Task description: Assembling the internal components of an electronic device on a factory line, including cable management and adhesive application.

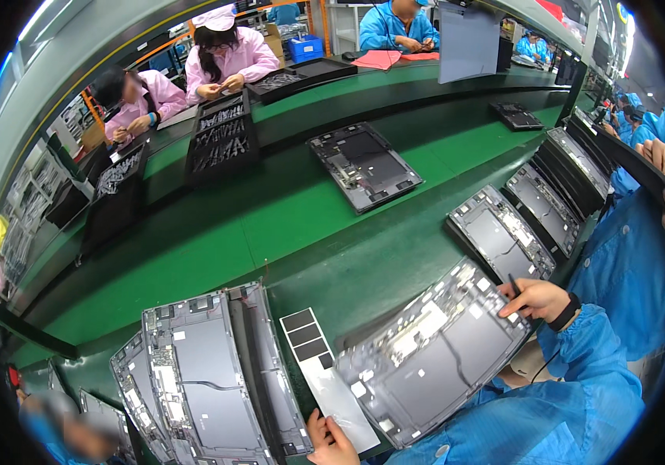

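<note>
Head view: green desk (301, 267) seen from above, edges bowed by the lens.
Lower right of desk: open device chassis (456, 353), grey, set aslant, partly blurred; bare circuitry along its upper side, black cable across smooth grey panels; whether it lies flat cannot be told.
Right hand (537, 300): fingers closed on the chassis's right-hand end, slim dark tool (513, 285) sticking up beside them; black wristband (565, 311) at the cuff.
Left hand (332, 446): fingers slightly bent and apart, touching the near part of a pale strip (344, 407); whether pinched, cannot tell.
Strip detail: long, narrow, dark rectangles (304, 334) at its far end; lies just beside the chassis.
Left stack: several similar chassis (208, 364), overlapping, leaning.
Right row: further chassis (499, 232), running away along the desk.
Mid-desk: single chassis (365, 167), well apart from both hands.
Far side: black trays (222, 142) of small parts; two people in pink (243, 58), heads bent; one person in blue (383, 31).
</note>
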